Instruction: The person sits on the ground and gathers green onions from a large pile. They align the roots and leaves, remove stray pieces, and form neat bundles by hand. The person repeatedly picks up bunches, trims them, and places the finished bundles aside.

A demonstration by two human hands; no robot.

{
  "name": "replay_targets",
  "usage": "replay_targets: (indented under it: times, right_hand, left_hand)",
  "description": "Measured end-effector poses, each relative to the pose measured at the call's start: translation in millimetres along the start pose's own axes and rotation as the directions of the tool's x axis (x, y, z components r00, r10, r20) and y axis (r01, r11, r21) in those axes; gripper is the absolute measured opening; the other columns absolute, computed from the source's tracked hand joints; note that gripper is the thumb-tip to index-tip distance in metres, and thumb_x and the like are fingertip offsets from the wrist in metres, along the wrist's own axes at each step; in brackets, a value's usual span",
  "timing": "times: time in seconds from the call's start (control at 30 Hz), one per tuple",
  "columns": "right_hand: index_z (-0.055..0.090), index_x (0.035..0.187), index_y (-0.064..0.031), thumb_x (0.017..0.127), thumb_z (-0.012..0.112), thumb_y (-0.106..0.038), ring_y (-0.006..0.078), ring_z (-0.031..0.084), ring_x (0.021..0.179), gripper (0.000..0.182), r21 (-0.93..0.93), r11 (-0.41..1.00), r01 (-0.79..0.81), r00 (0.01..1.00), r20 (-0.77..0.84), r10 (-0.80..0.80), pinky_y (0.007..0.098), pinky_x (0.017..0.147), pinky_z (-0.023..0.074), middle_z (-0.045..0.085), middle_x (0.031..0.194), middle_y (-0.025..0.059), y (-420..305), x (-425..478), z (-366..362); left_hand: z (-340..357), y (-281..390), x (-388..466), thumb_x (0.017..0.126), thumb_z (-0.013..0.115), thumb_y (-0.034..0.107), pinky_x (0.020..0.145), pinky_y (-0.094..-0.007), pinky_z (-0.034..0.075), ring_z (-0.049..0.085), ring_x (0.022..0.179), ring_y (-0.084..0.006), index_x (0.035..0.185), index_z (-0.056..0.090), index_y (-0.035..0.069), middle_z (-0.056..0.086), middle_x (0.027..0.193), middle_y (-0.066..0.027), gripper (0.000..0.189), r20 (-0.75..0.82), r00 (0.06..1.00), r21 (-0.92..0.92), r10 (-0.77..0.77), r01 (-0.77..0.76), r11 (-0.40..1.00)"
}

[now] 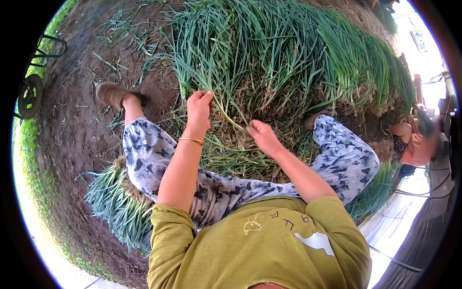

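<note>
My left hand [199, 110] grips a green onion plant [226, 116] partway along its stalk, thumb uppermost. The pale lower end slants down to the right towards its roots. Close by that end, the fingertips of my right hand [263, 135] pinch a thin green leaf [239, 110]; whether they also touch the roots cannot be told. Just beyond both hands lies a large heap of green onions [252, 39], leaves pointing away and brown roots facing me. Loose leaves and root scraps [234, 159] cover the ground between my legs.
Behind my left leg lies a pile of green onions [117, 207] with pale stems; another pile [375, 193] is at right. A person [415, 144] sits farther right. At the far left stands a wheel [30, 96] with a metal frame. Scattered leaves lie on bare soil [83, 119].
</note>
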State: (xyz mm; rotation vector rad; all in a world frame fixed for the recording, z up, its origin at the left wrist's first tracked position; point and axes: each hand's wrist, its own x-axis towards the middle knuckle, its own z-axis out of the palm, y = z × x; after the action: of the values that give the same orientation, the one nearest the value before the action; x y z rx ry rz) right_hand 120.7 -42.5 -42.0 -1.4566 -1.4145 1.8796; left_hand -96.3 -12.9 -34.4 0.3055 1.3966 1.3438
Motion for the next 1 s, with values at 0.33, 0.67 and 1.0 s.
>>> replay_targets:
  times: [0.33, 0.67, 1.0]
  right_hand:
    - [0.036, 0.135, -0.0007, 0.089, 0.056, -0.035, 0.0330, 0.037, 0.129, 0.061, -0.423, 0.886, 0.192, 0.979, 0.027, -0.200, 0.0425, 0.107, 0.0316, 0.035, 0.141, 0.0184, -45, -21, -4]
    - [0.055, 0.089, 0.0003, 0.090, 0.052, -0.020, 0.0362, 0.058, 0.076, 0.021, -0.608, 0.763, 0.218, 0.976, 0.127, -0.178, 0.0422, 0.066, 0.0457, 0.061, 0.080, 0.0201, -6, 35, 62]
    - [0.064, 0.080, 0.0004, 0.082, 0.064, -0.014, 0.0175, 0.057, 0.056, 0.014, -0.093, 0.983, -0.156, 0.951, -0.284, 0.124, 0.0310, 0.052, 0.0445, 0.061, 0.069, 0.0085, 43, 148, 26]
  left_hand:
    - [2, 1, -5, 0.094, 0.050, 0.018, 0.056, -0.0262, 0.046, 0.057, 0.065, -0.0133, 0.089, 0.053, 0.002, 0.061, 0.078, -0.0056, 0.017, -0.008, 0.999, 0.026, -0.038, 0.038, 0.999]
    - [-24, 58, -16, 0.097, 0.044, 0.019, 0.040, -0.0238, 0.025, 0.031, 0.044, -0.0083, 0.079, 0.052, 0.007, 0.037, 0.054, 0.0017, 0.023, -0.209, 0.961, -0.275, 0.183, -0.237, 0.932]
    - [-35, 60, -10, 0.094, 0.049, 0.035, 0.045, -0.0254, 0.025, 0.033, 0.048, -0.0112, 0.077, 0.052, 0.007, 0.034, 0.052, 0.0023, 0.033, 0.126, 0.992, -0.553, -0.002, 0.072, 0.830]
